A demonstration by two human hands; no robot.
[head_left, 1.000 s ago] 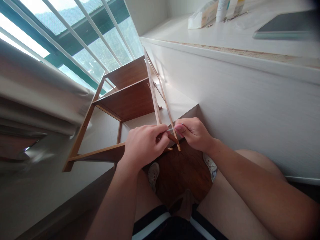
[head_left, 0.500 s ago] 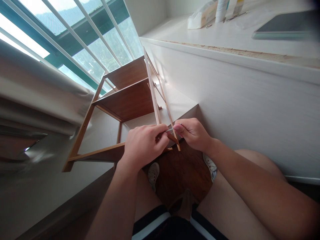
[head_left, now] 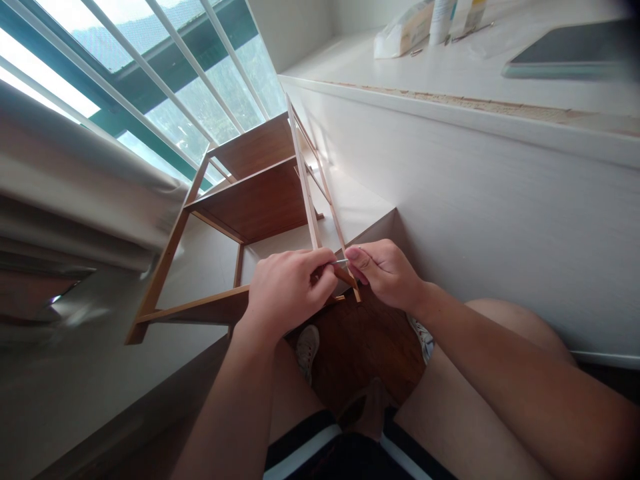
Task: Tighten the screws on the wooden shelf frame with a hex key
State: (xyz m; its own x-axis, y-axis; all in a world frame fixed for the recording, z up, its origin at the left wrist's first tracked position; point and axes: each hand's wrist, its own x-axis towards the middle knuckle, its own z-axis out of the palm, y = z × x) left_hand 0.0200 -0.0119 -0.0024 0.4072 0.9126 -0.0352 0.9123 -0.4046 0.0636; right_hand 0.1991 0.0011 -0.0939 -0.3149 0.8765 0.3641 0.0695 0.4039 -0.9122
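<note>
A brown wooden shelf unit with slim legs leans at a slant in front of me. My left hand is closed around the near end of its right-hand upright, at the lowest shelf board, and hides that corner. My right hand pinches a thin silver hex key between thumb and fingers. The key's shaft runs leftward to the fingers of my left hand; its far tip is hidden there. Just below the hands, the end of a thin wooden leg shows.
At right rises a white cabinet side with a chipped top edge. On its top lie a tissue pack, a white bottle, small screws and a dark flat device. A curtain and a barred window stand left.
My right hand has turned slightly and shifted a little down and right, with the hex key still pinched. My left hand and the shelf unit stay in place.
</note>
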